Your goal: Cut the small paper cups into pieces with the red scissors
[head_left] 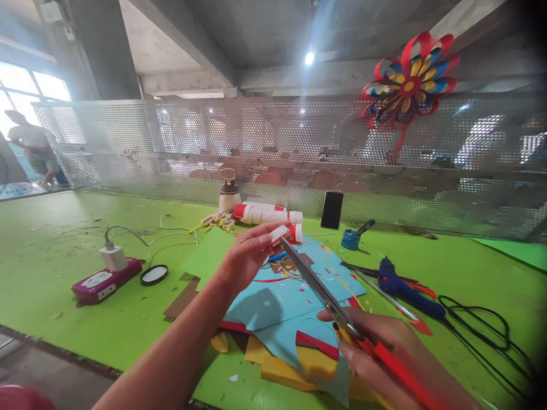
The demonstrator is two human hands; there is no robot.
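My left hand (244,253) is closed on a small white piece with red on it (280,233), pinched between thumb and fingers; it looks like card or part of a paper cup. My right hand (380,347) is wrapped round scissors (314,285) with red handles. The tips of their blades reach the white piece. Below both hands lie light blue sheets (273,307) scattered with paper scraps, and yellow pieces (286,373) stick out at the near side. Behind my left hand, a stack of white and red paper cups (265,213) lies on its side.
A blue glue gun (397,287) with a black cord lies at right, near a blue pot (350,239). A phone (332,209) leans against the perforated metal screen (256,136). At left sit a purple power strip (106,280) and a round black-rimmed disc (154,275). A paper flower (409,85) rises at upper right.
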